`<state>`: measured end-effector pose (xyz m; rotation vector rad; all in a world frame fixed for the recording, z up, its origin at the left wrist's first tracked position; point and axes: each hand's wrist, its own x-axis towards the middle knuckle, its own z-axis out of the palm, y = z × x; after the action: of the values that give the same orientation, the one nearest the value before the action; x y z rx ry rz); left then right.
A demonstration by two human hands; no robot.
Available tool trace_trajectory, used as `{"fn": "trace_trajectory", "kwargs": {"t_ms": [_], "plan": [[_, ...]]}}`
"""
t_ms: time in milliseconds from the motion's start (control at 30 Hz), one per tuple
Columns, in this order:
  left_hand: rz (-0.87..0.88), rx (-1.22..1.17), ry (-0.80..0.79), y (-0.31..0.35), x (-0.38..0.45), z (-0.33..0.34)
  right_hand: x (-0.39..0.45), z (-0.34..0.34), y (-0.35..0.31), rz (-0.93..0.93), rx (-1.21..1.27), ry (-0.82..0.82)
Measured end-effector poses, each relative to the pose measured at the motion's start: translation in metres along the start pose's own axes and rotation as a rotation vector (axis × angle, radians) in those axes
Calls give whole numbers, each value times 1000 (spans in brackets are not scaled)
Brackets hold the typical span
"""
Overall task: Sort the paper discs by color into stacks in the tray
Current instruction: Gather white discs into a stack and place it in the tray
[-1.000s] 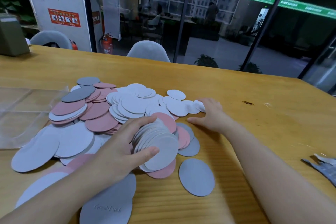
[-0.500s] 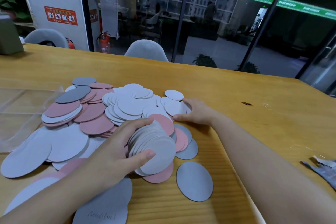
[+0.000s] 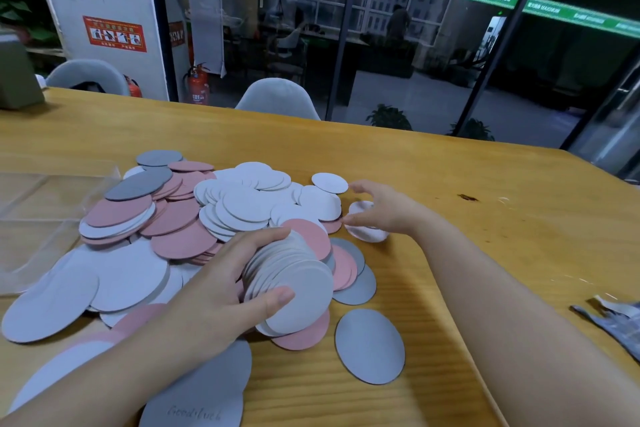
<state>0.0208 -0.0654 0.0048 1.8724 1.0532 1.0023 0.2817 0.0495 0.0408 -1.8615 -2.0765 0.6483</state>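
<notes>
Head view, and we've got the fanned stack of white discs (image 3: 291,284) gripped edge-on in our left hand (image 3: 221,288), thumb across the near face, fingers curled over the far side, the fan leaning toward the right and resting on the heap. The clear tray (image 3: 45,218) lies off to the left of that stack, across the whole heap of discs (image 3: 166,218), so the left hand is plainly the nearer one for any delivery, and the way there runs over pink discs (image 3: 183,239) and big pale ones (image 3: 128,274), not around them. Out on the right, our right hand (image 3: 384,208) is cupped around a few small white discs (image 3: 363,222) at the heap's far right edge, fingers half curled, thumb low; whether it has them lifted we cannot tell. A loose white disc (image 3: 329,183) sits just beyond its fingertips. Nearer us, a single grey disc (image 3: 370,345) lies alone on the wooden table (image 3: 450,184), apart from the pile, and a large grey one with writing (image 3: 197,399) lies under our left forearm. We'd say the tray looks bare as yet, though its clear walls make that hard to call.
</notes>
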Motion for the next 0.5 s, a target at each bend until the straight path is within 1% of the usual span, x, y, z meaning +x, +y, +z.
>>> {"fn": "trace_trajectory", "kwargs": {"t_ms": [100, 133, 233, 400, 500], "plan": [[-3, -2, -1, -1, 0, 0, -7, -10, 8, 114, -150, -132], [-4, 0, 0, 0, 0, 0, -8, -10, 10, 119, -186, -162], [-5, 3, -3, 0, 0, 0, -12, -9, 9, 63, -224, -134], [-14, -7, -7, 0, 0, 0, -12, -1, 0, 79, -290, -84], [-15, -34, -2, 1, -1, 0, -11, 4, 0, 69, -246, -48]]}}
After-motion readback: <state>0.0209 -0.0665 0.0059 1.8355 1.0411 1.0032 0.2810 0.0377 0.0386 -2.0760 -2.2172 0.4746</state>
